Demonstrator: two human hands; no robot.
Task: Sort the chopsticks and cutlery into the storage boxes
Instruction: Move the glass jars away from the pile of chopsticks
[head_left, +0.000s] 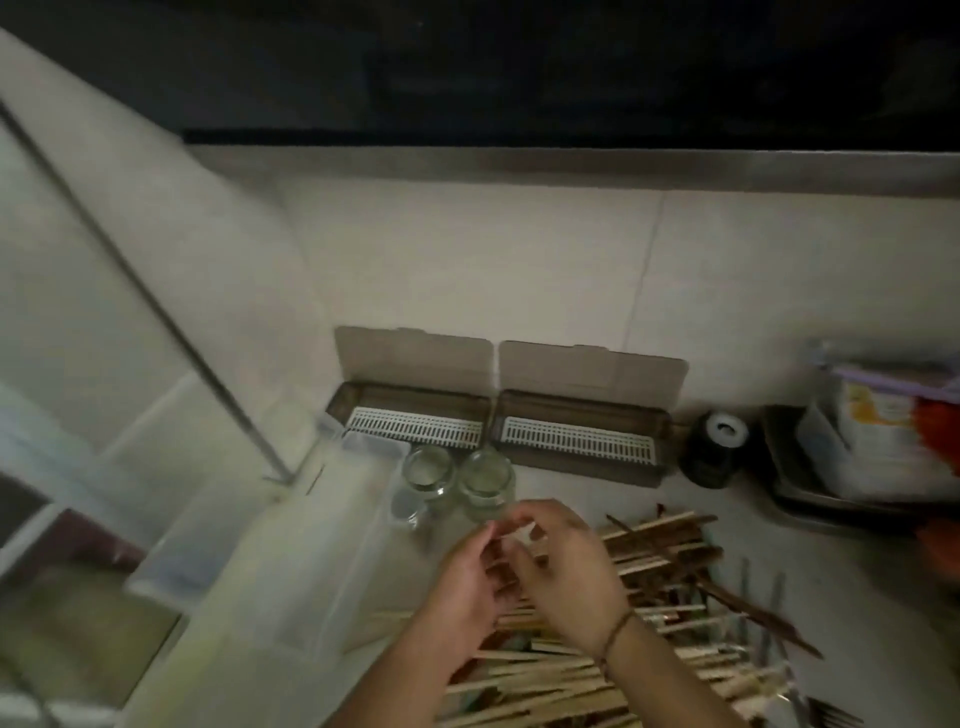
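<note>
A big heap of pale wooden and dark brown chopsticks (660, 566) lies on the counter at the lower right, with metal cutlery (769, 613) and a fork (831, 716) along its right side. My left hand (462, 582) and my right hand (571, 571) hover close together over the heap's left end, fingers curled toward each other. Blur hides whether they hold anything. Behind them two brown storage boxes stand side by side against the wall with lids up and white slotted trays inside, the left box (415, 410) and the right box (576, 431).
Two empty glass jars (457, 483) stand just in front of the boxes. Clear plastic containers (291, 535) lie to the left. A black round object (714, 449) and a tray (810, 504) holding packaged goods sit at the right. The tiled wall rises behind.
</note>
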